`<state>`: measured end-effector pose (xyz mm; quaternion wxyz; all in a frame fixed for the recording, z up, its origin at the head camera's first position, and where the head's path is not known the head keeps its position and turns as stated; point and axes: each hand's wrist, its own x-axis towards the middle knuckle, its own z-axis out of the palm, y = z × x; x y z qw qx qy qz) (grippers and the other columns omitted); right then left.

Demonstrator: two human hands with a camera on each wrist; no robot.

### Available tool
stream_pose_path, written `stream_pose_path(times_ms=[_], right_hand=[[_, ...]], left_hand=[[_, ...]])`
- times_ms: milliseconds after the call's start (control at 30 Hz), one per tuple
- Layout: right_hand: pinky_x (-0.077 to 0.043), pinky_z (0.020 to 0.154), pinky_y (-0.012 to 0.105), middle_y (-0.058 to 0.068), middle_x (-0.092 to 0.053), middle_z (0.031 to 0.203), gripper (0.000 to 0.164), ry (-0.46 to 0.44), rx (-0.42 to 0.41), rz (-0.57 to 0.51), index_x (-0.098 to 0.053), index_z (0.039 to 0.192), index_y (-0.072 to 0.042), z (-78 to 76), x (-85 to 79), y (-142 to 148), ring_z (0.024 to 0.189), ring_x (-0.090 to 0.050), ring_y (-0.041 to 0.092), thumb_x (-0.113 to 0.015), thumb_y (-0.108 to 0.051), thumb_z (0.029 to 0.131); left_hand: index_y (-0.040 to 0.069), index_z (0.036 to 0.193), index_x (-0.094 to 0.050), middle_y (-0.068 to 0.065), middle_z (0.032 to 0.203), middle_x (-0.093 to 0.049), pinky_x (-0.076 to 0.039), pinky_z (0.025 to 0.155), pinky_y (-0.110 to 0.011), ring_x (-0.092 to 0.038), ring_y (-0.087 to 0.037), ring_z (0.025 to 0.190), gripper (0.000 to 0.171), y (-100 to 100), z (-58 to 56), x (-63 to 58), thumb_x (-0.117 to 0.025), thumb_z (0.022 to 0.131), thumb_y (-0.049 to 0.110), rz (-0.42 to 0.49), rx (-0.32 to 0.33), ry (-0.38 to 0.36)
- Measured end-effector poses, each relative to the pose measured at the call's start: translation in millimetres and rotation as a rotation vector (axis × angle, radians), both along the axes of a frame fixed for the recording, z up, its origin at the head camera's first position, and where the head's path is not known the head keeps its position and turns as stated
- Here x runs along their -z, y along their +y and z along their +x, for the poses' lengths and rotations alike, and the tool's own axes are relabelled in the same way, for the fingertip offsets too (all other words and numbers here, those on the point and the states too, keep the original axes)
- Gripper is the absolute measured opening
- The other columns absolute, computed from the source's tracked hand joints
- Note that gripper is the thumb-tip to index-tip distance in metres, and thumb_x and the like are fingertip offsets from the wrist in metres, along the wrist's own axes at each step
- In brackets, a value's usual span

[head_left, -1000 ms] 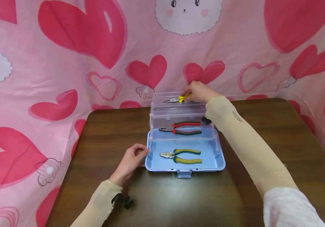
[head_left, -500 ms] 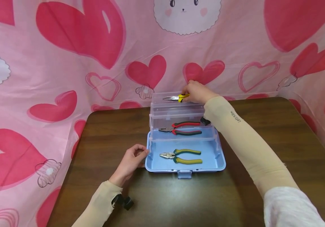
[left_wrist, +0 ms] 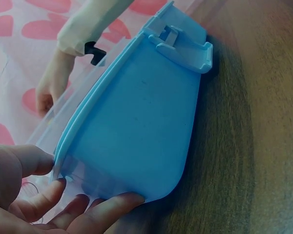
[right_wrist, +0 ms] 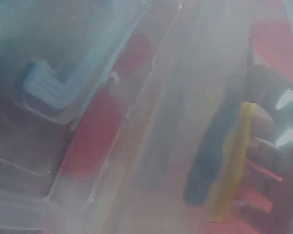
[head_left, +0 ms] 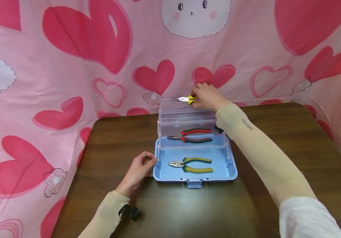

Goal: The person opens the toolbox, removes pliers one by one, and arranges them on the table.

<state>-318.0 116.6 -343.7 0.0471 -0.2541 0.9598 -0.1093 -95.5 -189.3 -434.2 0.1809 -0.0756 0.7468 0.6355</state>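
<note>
My hands are well apart. R hand point(head_left: 209, 96), upper ctr of frame, grips the handles of the yellow-handled pliers point(head_left: 192, 99), nose pointing left at the clear top tray point(head_left: 168, 104); can't tell if they touch. L hand point(head_left: 137, 170), lower left of ctr, pinches the left end of the blue toolbox point(head_left: 174, 179).

Risks: I've only got the handles, so the steel nose could swing & knock the tray, or slip & drop. Raised trays look flimsy; a bump up there could prob. shift the box if L hand lets go.

Materials: smooth blue plastic, rounded corners, front latch point(head_left: 194, 184); thin see-thru tray; shiny wood-grain desk point(head_left: 120, 138). Red/black pliers point(head_left: 196, 140) mid-frame, green/yellow pliers point(head_left: 198, 170) below, both w/ curved handles spread.
</note>
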Motion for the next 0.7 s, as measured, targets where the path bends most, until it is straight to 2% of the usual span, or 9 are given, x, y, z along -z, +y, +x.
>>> stream_pose_path(times_ms=[167,400,700], right_hand=[[-0.047,0.106,0.053,0.012,-0.06,0.12,0.046,0.059,-0.005,-0.027,-0.062,0.123,-0.007,1.6,2.5,3,0.117,-0.052,0.031,-0.083,-0.029,0.088],[-0.051,0.102,0.052,0.014,-0.061,0.12,0.047,0.056,0.015,-0.106,-0.064,0.124,-0.004,4.9,-2.8,11,0.113,-0.054,0.031,-0.083,-0.028,0.087],[-0.051,0.101,0.052,0.016,-0.062,0.121,0.047,0.079,-0.026,-0.076,-0.064,0.124,-0.003,21.0,-14.3,22,0.113,-0.054,0.032,-0.082,-0.027,0.088]], left_hand=[[-0.003,0.122,-0.057,-0.018,0.112,-0.062,-0.065,0.077,-0.042,-0.065,-0.022,0.089,0.025,0,1.4,-0.4,-0.065,0.103,0.012,0.001,0.003,0.002],[-0.002,0.12,-0.057,-0.02,0.116,-0.06,-0.065,0.076,-0.044,-0.066,-0.024,0.091,0.024,0,1.3,1.9,-0.065,0.103,0.012,0.026,0.012,0.011],[0.0,0.117,-0.059,-0.017,0.112,-0.061,-0.065,0.072,-0.043,-0.067,-0.023,0.089,0.021,-2,-0.2,4.6,-0.068,0.101,0.011,0.051,-0.012,0.026]])
